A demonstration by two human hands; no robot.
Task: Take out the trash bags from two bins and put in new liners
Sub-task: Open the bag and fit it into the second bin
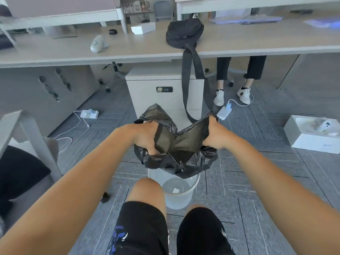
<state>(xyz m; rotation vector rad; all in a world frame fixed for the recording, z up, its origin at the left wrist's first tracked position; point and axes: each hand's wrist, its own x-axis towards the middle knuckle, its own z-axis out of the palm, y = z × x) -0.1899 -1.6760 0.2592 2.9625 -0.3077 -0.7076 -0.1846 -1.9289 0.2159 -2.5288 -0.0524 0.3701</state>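
A black trash bag [176, 146] hangs spread open in the air, its mouth facing me. My left hand [147, 137] grips the bag's left edge and my right hand [211, 133] grips its right edge, pulling the opening wide. Directly below the bag stands a small translucent white bin [181, 196] on the carpet between my knees. The bin has no liner inside; a small white scrap lies at its bottom. The bag's lower end touches or overlaps the bin's far rim.
A white drawer cabinet [163, 92] stands behind the bin under a desk [128, 50] that carries a black shoulder bag [184, 34]. Another person's legs [239, 78] are at the right. Chargers and cables lie on the floor; a white box [312, 135] sits right, a chair left.
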